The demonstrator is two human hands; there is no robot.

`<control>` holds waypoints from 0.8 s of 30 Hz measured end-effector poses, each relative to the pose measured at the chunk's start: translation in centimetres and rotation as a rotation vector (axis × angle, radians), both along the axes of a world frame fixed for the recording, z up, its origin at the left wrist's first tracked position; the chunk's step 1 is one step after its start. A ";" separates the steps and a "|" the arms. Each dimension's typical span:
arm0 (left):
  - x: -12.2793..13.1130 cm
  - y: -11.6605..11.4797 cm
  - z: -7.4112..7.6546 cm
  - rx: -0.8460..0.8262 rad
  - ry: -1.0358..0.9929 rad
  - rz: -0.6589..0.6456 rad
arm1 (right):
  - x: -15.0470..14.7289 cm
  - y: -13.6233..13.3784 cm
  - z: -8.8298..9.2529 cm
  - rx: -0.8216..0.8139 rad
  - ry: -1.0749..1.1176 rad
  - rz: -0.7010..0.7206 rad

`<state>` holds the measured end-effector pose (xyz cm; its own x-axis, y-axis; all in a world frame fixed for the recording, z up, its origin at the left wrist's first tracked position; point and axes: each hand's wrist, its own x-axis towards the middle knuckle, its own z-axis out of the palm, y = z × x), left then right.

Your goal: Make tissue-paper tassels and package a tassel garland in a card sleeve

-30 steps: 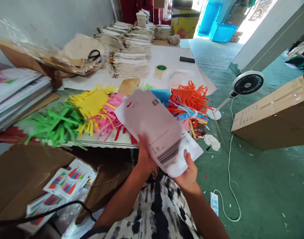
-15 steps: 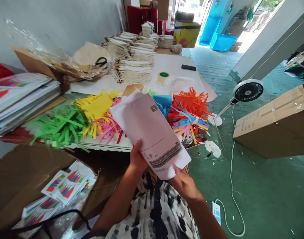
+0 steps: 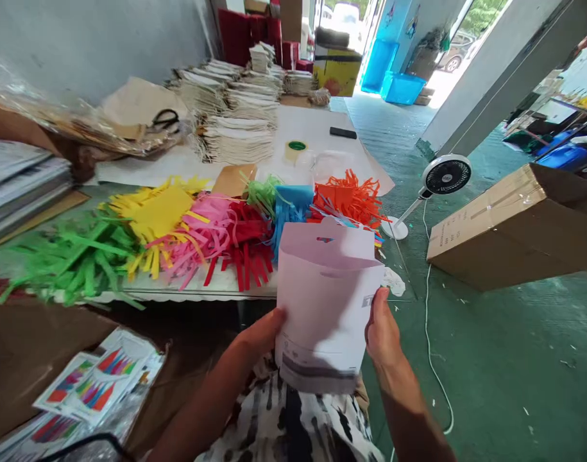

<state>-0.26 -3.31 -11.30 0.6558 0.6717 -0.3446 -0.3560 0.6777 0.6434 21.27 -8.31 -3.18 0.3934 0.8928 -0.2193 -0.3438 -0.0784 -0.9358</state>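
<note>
The desk (image 3: pixel 182 292) is strewn with coloured fringes (image 3: pixel 163 212); in front of it, a white packet (image 3: pixel 322 308) is held mouth-up, its side edges pinched by the left hand (image 3: pixel 267 327) and the right hand (image 3: pixel 384 330). Opening seems to be the step; next, it probably must be kept wide.

Single head-worn view, wide, looking forward and down. Wearer's patterned shirt (image 3: pixel 297 423) at bottom centre, lens above it. Left hand (image 3: pixel 268 325) and right hand (image 3: pixel 383 330) close, lower centre, paper packet (image 3: pixel 322 314) between. Table (image 3: pixel 153 296) runs away from camera, left to upper centre; floor (image 3: pixel 490 340) at right; bright doorway (image 3: pixel 345 29) far off, top centre-right.
</note>
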 end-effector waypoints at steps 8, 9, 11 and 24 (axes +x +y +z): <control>1.3 1.3 7.8 0.721 0.438 0.632 | -0.5 0.1 -0.3 0.158 0.038 0.047; 1.4 1.2 8.0 0.773 0.447 0.618 | -0.6 0.2 -0.3 0.182 0.031 0.043; 1.6 0.8 7.9 0.842 0.436 0.578 | -0.8 0.4 -0.3 0.217 0.026 0.012; 2.7 0.1 8.5 0.637 0.530 0.534 | -0.7 0.8 -1.8 0.248 -0.282 -0.225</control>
<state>2.41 -3.24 -2.83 0.0770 0.9968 0.0228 -0.0746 -0.0171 0.9971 20.54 -7.54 -4.99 0.5977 0.7903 0.1346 -0.0550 0.2079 -0.9766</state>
